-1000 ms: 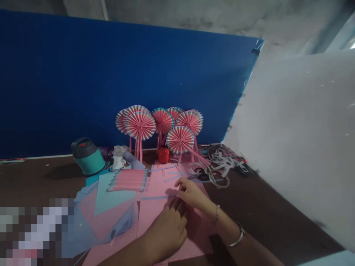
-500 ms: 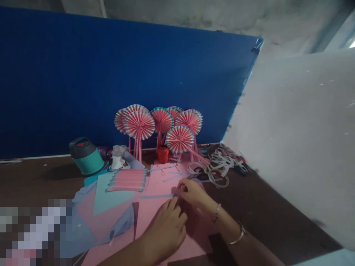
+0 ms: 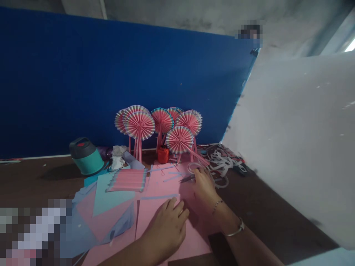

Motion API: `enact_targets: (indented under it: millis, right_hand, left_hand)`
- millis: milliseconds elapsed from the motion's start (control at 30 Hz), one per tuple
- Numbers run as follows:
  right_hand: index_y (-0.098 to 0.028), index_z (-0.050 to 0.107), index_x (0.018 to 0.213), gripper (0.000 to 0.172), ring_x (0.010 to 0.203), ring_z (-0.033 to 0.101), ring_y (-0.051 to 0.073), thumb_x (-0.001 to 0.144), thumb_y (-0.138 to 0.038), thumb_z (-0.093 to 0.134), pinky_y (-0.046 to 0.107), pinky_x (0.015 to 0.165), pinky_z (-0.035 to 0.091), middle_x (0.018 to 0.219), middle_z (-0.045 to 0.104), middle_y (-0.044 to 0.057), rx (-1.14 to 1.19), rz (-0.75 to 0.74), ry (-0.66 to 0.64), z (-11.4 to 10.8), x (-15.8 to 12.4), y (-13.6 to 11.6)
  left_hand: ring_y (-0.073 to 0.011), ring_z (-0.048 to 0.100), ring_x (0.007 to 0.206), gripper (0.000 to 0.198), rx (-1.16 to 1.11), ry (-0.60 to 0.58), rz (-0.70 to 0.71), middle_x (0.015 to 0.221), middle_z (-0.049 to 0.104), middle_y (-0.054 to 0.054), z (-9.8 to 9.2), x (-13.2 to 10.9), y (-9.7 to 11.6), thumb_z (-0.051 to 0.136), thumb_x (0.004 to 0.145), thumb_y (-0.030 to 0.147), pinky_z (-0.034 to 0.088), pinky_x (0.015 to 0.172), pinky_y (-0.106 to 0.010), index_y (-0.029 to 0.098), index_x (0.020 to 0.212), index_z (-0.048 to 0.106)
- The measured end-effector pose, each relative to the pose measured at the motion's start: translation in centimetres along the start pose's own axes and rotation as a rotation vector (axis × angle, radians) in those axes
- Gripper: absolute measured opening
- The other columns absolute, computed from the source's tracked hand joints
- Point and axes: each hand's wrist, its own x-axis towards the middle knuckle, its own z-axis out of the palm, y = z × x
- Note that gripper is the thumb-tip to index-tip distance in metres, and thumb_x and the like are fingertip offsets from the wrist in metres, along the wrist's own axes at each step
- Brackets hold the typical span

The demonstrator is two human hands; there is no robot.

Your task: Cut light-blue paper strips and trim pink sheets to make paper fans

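Note:
My left hand (image 3: 169, 225) lies on a pink paper sheet (image 3: 149, 214), fingers stretched out near its top edge. A pale blue strip (image 3: 159, 197) runs along that edge. Farther right, my right hand (image 3: 204, 186) closes around the handle end of a pair of scissors (image 3: 187, 178), whose blades point left; the handles are mostly hidden. Thin paper strips (image 3: 172, 178) lie just beyond the blades. Left of these, a pleated pink paper piece (image 3: 127, 180) with bluish ends rests on a light blue sheet (image 3: 111, 201).
Several round pink paper fans (image 3: 139, 125) stand against the blue panel (image 3: 111, 74). A red spool-like item (image 3: 163, 154) sits before them. Tangled white strips (image 3: 223, 160) lie at right, a teal and grey container (image 3: 88, 157) at left. A pale wall (image 3: 299, 129) slopes along the right side.
My right hand has moved right and away from the strip, onto the scissors. My left hand stays on the pink sheet. A blurred patch now appears above the panel's right corner.

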Motion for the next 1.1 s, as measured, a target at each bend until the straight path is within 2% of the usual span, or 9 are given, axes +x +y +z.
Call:
enact_targets:
  millis: [67, 133, 200, 333, 433, 600, 800, 1000, 1100]
  right_hand:
    - [-0.013, 0.066, 0.108, 0.029, 0.112, 0.051, 0.029, 0.084, -0.01, 0.051, 0.035, 0.09, 0.035, 0.115, 0.065, 0.015, -0.027, -0.076, 0.05, 0.0, 0.1, -0.4]
    - [-0.016, 0.07, 0.099, 0.022, 0.109, 0.051, 0.027, 0.085, -0.014, 0.053, 0.035, 0.092, 0.035, 0.111, 0.067, 0.012, 0.016, -0.171, 0.025, 0.2, 0.6, -1.2]
    - [-0.017, 0.073, 0.091, 0.019, 0.099, 0.056, 0.023, 0.084, -0.014, 0.056, 0.033, 0.09, 0.036, 0.101, 0.071, 0.009, 0.091, -0.299, -0.066, 0.6, 1.3, -2.3]
    - [-0.021, 0.075, 0.098, 0.023, 0.093, 0.06, 0.018, 0.084, -0.016, 0.058, 0.027, 0.087, 0.038, 0.102, 0.073, 0.004, 0.146, -0.497, -0.291, 1.5, 3.0, -4.8]
    - [-0.018, 0.075, 0.095, 0.02, 0.096, 0.06, 0.02, 0.079, -0.017, 0.063, 0.027, 0.084, 0.038, 0.102, 0.072, 0.007, 0.077, -0.493, -0.322, 2.0, 4.2, -5.8]
    - [-0.017, 0.075, 0.087, 0.018, 0.083, 0.062, 0.019, 0.074, -0.014, 0.063, 0.026, 0.07, 0.038, 0.086, 0.073, 0.007, -0.001, -0.454, -0.395, 2.2, 5.0, -6.1]
    - [-0.017, 0.074, 0.082, 0.016, 0.093, 0.061, 0.023, 0.073, -0.012, 0.061, 0.028, 0.077, 0.038, 0.094, 0.072, 0.009, -0.018, -0.491, -0.397, 1.8, 4.8, -6.4]
    - [-0.014, 0.07, 0.088, 0.02, 0.086, 0.062, 0.018, 0.08, -0.011, 0.053, 0.026, 0.077, 0.038, 0.093, 0.072, 0.009, 0.075, -0.508, -0.374, 1.4, 4.2, -5.9]
    - [-0.014, 0.069, 0.09, 0.019, 0.078, 0.061, 0.015, 0.08, -0.012, 0.053, 0.023, 0.07, 0.041, 0.088, 0.072, 0.005, 0.266, -0.486, -0.415, 0.9, 3.5, -4.5]
  left_hand:
    - [-0.025, 0.045, 0.119, 0.032, 0.003, 0.009, 0.009, 0.127, 0.058, -0.007, 0.3, 0.0, 0.0, 0.038, 0.096, 0.03, 0.034, 0.104, -0.041, 0.021, 0.121, 0.056]
    - [-0.0246, 0.049, 0.111, 0.029, 0.007, -0.002, 0.013, 0.117, 0.061, -0.007, 0.5, 0.1, 0.1, 0.039, 0.096, 0.029, 0.037, 0.099, -0.04, 0.02, 0.115, 0.058]
    - [-0.0241, 0.051, 0.102, 0.024, 0.011, -0.03, 0.01, 0.107, 0.062, -0.007, 0.5, 0.2, 0.2, 0.041, 0.094, 0.027, 0.04, 0.092, -0.04, 0.019, 0.107, 0.06]
    - [-0.0242, 0.052, 0.096, 0.019, 0.017, -0.065, 0.005, 0.1, 0.061, -0.007, 0.3, 0.3, 0.3, 0.045, 0.093, 0.027, 0.041, 0.086, -0.04, 0.019, 0.103, 0.06]
    - [-0.0244, 0.051, 0.095, 0.02, 0.041, -0.04, 0.019, 0.1, 0.061, -0.007, 0.6, 0.2, 0.2, 0.045, 0.093, 0.03, 0.04, 0.085, -0.041, 0.019, 0.103, 0.059]
    - [-0.0252, 0.051, 0.095, 0.023, 0.098, -0.031, 0.046, 0.103, 0.06, -0.009, 0.7, 0.1, 0.1, 0.044, 0.094, 0.031, 0.038, 0.085, -0.042, 0.017, 0.104, 0.059]
    - [-0.0265, 0.052, 0.095, 0.023, 0.117, -0.056, 0.05, 0.102, 0.061, -0.011, -0.3, 0.3, 0.6, 0.047, 0.092, 0.031, 0.039, 0.085, -0.043, 0.015, 0.103, 0.06]
    - [-0.0257, 0.054, 0.091, 0.024, 0.077, -0.08, 0.01, 0.098, 0.063, -0.01, -0.8, 0.2, 0.5, 0.045, 0.093, 0.031, 0.043, 0.084, -0.043, 0.015, 0.103, 0.06]
    - [-0.0275, 0.054, 0.101, 0.025, 0.046, -0.064, -0.017, 0.105, 0.063, -0.011, -0.4, 0.0, 0.2, 0.044, 0.094, 0.031, 0.042, 0.093, -0.046, 0.016, 0.104, 0.06]
